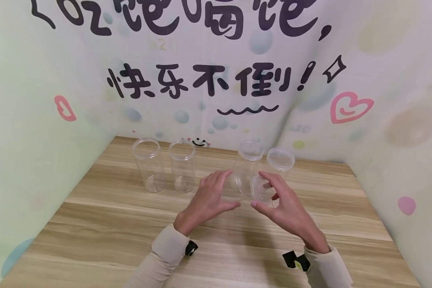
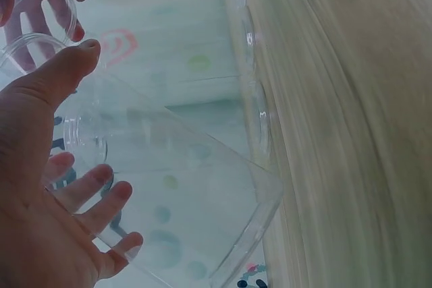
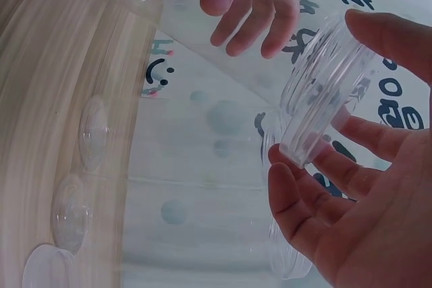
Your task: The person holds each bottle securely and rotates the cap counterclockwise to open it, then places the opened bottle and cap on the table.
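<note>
A clear plastic jar (image 2: 202, 193) is held tilted above the table. My left hand (image 1: 206, 200) grips its body, thumb on one side and curled fingers on the other in the left wrist view. At the jar's mouth end, my right hand (image 1: 287, 205) holds a clear round lid (image 3: 327, 96) by its edge, between thumb and fingers. I cannot tell whether this lid is seated on the jar. Both hands are close together, their thumbs nearly meeting in the head view.
Two similar clear jars, one at far left (image 1: 149, 168) and one beside it (image 1: 182, 168), stand upright on the wooden table (image 1: 129, 236). Two more, a middle jar (image 1: 251, 158) and a right jar (image 1: 281, 160), stand behind my hands. A printed wall (image 1: 201, 52) closes the back.
</note>
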`<state>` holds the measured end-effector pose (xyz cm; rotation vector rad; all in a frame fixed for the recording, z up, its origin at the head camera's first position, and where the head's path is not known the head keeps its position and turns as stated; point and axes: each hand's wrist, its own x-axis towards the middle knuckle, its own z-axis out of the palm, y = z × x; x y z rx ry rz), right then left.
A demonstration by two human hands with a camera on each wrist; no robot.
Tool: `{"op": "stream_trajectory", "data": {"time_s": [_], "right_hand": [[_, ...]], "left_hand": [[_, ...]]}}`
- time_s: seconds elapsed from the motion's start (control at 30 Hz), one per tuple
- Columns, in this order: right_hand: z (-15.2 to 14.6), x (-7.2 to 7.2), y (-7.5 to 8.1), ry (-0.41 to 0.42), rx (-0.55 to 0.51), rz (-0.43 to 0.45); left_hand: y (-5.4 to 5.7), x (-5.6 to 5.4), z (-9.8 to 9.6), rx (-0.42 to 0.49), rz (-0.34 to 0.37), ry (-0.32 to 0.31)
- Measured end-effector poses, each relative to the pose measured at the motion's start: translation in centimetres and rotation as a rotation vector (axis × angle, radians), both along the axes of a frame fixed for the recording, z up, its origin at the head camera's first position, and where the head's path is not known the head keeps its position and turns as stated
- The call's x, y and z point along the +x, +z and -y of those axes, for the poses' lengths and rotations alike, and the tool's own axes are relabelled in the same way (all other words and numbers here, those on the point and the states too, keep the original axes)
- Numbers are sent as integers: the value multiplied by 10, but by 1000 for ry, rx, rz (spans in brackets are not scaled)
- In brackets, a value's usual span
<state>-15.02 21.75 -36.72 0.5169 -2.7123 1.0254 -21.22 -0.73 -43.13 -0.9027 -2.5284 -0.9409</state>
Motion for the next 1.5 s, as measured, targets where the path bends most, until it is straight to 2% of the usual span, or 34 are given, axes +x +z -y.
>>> {"op": "stream_trajectory", "data": {"time_s": [0.43,0.67,1.0,1.27,1.5], "right_hand": [[-10,2,-5,-26,-7,15],[-15,4,-7,-41,1,18],[-25,7,-12,-64,16,38],[-31,9,-16,-80,29,28],[-37,12,-21,-102,34,39]], "left_hand": [[-3,-7,-4,69,73,103],[-2,-12,-5,84,86,153],[1,-19,-10,138,59,281],[0,-24,-11,228,139,351],[-2,-31,-9,247,172,388]]}}
